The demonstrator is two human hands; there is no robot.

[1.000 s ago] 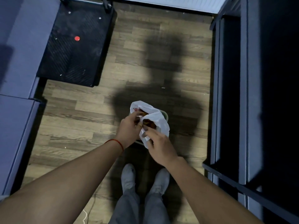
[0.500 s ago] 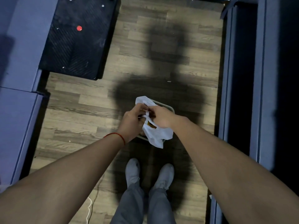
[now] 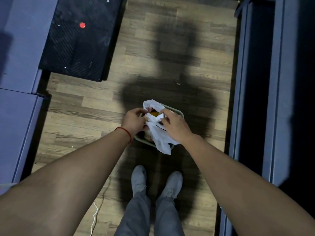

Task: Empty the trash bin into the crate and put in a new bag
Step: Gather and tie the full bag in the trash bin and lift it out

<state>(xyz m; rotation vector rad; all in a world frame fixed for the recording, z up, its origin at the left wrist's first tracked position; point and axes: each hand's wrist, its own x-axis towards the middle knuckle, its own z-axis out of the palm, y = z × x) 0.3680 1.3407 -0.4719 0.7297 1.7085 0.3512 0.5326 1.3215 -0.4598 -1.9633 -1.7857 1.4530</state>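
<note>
A small pale green trash bin [image 3: 180,113] stands on the wooden floor just ahead of my feet. A white plastic bag [image 3: 160,138] sits in it, with orange and dark rubbish showing through its mouth; one flap hangs over the near rim. My left hand [image 3: 134,120] grips the bag's left edge. My right hand [image 3: 175,126] grips its right side, fingers curled into the plastic. No crate and no fresh bag can be made out in this view.
A black ribbed platform [image 3: 80,40] with a red dot lies on the floor at upper left. Grey-blue furniture [image 3: 15,82] lines the left side. A dark shelving frame [image 3: 252,82] runs along the right. A thin white cord [image 3: 94,217] trails near my left leg.
My right hand has moved back from the bag's middle to its right side, and both hands have pulled the bag's edges apart. The camera has tilted slightly.
</note>
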